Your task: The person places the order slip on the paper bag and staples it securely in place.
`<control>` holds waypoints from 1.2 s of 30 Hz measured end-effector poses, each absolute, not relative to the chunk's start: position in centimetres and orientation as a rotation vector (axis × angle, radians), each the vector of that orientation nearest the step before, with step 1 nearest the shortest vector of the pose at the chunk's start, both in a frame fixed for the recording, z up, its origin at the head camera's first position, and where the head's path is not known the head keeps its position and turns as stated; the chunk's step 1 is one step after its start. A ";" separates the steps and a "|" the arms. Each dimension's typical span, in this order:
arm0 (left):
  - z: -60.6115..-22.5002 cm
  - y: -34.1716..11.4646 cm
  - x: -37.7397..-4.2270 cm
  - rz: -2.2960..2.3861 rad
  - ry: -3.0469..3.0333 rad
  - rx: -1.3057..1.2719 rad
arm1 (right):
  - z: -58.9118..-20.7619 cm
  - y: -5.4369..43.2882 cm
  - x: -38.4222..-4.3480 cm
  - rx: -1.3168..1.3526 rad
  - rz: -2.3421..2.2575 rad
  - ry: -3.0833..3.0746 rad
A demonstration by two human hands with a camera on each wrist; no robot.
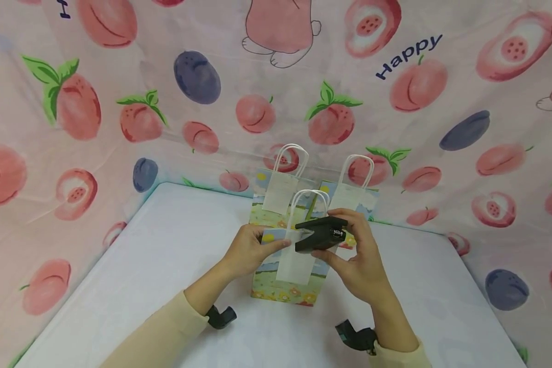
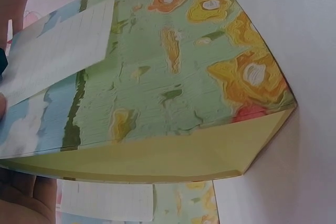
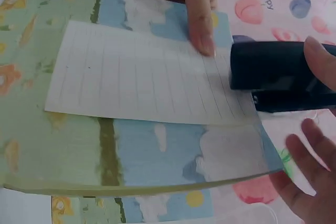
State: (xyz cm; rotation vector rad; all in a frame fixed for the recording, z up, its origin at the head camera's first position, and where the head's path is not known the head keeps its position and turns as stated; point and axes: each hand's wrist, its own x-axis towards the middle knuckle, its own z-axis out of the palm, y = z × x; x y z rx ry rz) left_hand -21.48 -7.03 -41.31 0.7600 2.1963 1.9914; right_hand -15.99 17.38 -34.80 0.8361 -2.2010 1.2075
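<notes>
A paper gift bag (image 1: 269,283) with a painted flower meadow and white cord handles (image 1: 310,192) is held up over the table. On its front lies a lined white paper slip (image 3: 142,77). My left hand (image 1: 248,251) pinches the bag's upper left edge, its thumb (image 3: 202,30) pressing on the slip. My right hand (image 1: 361,263) grips a black stapler (image 1: 322,236), thumb on one side and fingers on the other. In the right wrist view, the stapler's mouth straddles the top edge of the bag and slip. The stapler hides part of that edge in the head view.
Two similar bags stand behind at the back of the white table (image 1: 188,245), one back left (image 1: 257,202) and one back right (image 1: 370,199), each bearing a white slip. A fruit-print cloth (image 1: 267,76) hangs behind. Black wrist-worn devices (image 1: 223,318) show below both hands.
</notes>
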 end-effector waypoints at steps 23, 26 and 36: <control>-41.3 -6.9 -21.1 1.978 2.212 0.770 | -34.9 17.2 -18.2 0.836 1.446 -2.359; -41.3 -6.8 -21.1 1.979 2.212 0.775 | -35.0 17.1 -18.3 0.792 1.476 -2.370; -41.2 -6.7 -21.1 1.957 2.256 0.782 | -35.8 17.1 -18.5 0.768 1.438 -2.351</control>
